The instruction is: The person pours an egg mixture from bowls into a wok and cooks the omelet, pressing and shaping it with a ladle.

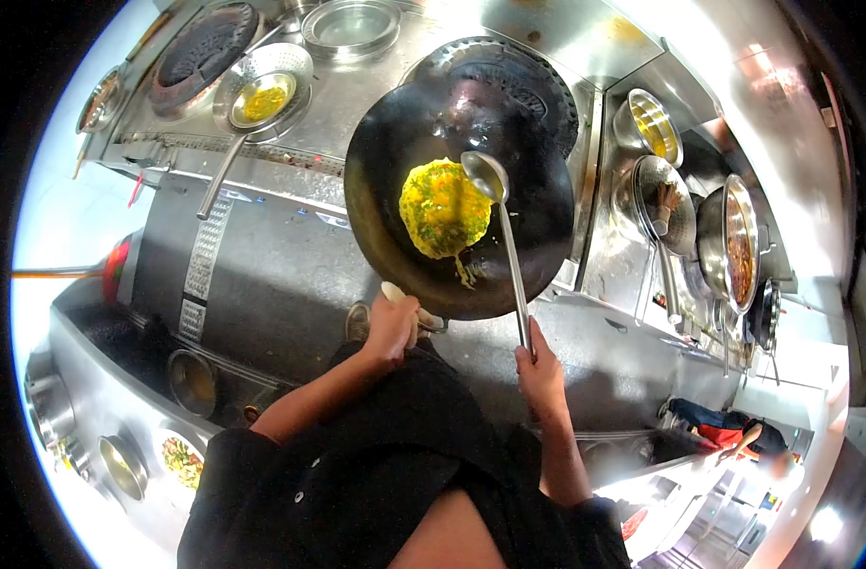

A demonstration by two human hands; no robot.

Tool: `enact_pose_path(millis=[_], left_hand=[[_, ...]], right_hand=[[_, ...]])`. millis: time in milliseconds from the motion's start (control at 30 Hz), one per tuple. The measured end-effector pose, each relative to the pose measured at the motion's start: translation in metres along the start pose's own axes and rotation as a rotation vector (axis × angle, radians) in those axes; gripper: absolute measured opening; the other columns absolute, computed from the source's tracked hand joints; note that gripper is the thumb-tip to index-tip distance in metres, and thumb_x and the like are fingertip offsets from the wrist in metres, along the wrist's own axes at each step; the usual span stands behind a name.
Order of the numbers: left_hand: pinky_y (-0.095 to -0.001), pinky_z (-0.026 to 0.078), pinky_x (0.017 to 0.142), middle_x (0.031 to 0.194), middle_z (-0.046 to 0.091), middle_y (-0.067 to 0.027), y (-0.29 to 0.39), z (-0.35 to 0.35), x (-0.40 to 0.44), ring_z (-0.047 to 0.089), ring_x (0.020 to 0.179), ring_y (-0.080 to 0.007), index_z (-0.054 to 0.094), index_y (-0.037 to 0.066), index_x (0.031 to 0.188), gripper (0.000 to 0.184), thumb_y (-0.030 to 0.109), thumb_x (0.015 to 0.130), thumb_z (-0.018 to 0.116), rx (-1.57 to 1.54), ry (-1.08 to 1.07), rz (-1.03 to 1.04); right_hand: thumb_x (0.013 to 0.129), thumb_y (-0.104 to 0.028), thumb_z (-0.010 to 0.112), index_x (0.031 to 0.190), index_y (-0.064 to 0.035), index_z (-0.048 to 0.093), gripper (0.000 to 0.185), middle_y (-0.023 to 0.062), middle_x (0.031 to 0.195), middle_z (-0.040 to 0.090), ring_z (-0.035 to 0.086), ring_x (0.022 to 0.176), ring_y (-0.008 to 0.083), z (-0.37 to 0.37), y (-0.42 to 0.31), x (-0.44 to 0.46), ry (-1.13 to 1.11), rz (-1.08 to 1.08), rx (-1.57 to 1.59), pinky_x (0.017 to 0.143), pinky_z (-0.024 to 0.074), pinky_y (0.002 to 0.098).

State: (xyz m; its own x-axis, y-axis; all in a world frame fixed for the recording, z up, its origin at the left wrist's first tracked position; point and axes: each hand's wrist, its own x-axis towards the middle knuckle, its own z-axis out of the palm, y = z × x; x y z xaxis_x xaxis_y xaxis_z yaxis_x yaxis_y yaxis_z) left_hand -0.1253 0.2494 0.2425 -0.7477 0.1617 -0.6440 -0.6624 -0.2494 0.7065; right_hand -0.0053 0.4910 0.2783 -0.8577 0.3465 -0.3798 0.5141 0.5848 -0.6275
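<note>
A yellow omelette with green and orange bits (442, 211) lies in a large dark wok (381, 142), with a thin streak of egg trailing below it. My left hand (393, 324) is closed around the wok's handle at its near rim, a pale cloth bunched in the grip. In my right hand (542, 375) is the long handle of a steel ladle (487, 176). The ladle's bowl is at the omelette's upper right edge; whether it touches the egg I cannot tell. The wok sits tilted beside a black burner ring (537, 81).
A perforated strainer (295, 64) over a bowl with yellow liquid stands at the upper left, its handle jutting past the counter edge. Right of the wok are a steel bowl (674, 142), a brush (662, 216) on a strainer, and a large pot (729, 204). Another person (736, 431) bends at the lower right.
</note>
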Motion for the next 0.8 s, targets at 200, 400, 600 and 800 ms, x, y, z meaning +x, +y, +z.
enact_pose_path(millis=[200, 400, 600, 800], left_hand=[[-0.0311, 0.048, 0.045, 0.079, 0.064, -0.0106, -0.011, -0.005, 0.012, 0.060, 0.056, -0.0178, 0.057, -0.003, 0.101, 0.023, 0.004, 0.081, 0.048, -0.014, -0.060, 0.108], [-0.0326, 0.045, 0.044, 0.074, 0.061, -0.0102, -0.011, -0.004, 0.012, 0.058, 0.055, -0.0183, 0.056, -0.003, 0.091, 0.014, 0.005, 0.082, 0.050, -0.031, -0.001, 0.125], [-0.0324, 0.051, 0.057, 0.087, 0.064, -0.0119, -0.011, -0.015, 0.020, 0.063, 0.067, -0.0192, 0.056, -0.005, 0.102, 0.024, 0.002, 0.080, 0.050, 0.010, -0.117, 0.033], [-0.0356, 0.047, 0.050, 0.077, 0.060, -0.0109, -0.020, -0.012, 0.028, 0.057, 0.060, -0.0184, 0.049, -0.001, 0.100, 0.020, 0.010, 0.084, 0.055, 0.059, -0.018, 0.178]], right_hand=[[0.094, -0.014, 0.054, 0.149, -0.0146, 0.036, 0.058, 0.0074, 0.074, 0.054, 0.052, 0.062, 0.0144, 0.003, -0.016, 0.000, -0.148, 0.167, 0.214, 0.058, 0.0440, 0.0300], [0.095, -0.011, 0.053, 0.150, -0.0156, 0.035, 0.058, -0.0003, 0.065, 0.046, 0.046, 0.057, 0.0093, 0.020, 0.008, 0.000, 0.094, -0.045, -0.059, 0.052, 0.0397, 0.0264], [0.093, -0.014, 0.054, 0.149, -0.0125, 0.035, 0.060, 0.0217, 0.088, 0.063, 0.062, 0.079, 0.0314, -0.003, -0.024, -0.004, -0.070, 0.192, 0.079, 0.070, 0.0483, 0.0388], [0.092, -0.013, 0.054, 0.149, -0.0149, 0.035, 0.060, 0.0286, 0.089, 0.067, 0.068, 0.085, 0.0427, -0.010, -0.021, -0.008, 0.057, 0.040, -0.158, 0.071, 0.0511, 0.0458]])
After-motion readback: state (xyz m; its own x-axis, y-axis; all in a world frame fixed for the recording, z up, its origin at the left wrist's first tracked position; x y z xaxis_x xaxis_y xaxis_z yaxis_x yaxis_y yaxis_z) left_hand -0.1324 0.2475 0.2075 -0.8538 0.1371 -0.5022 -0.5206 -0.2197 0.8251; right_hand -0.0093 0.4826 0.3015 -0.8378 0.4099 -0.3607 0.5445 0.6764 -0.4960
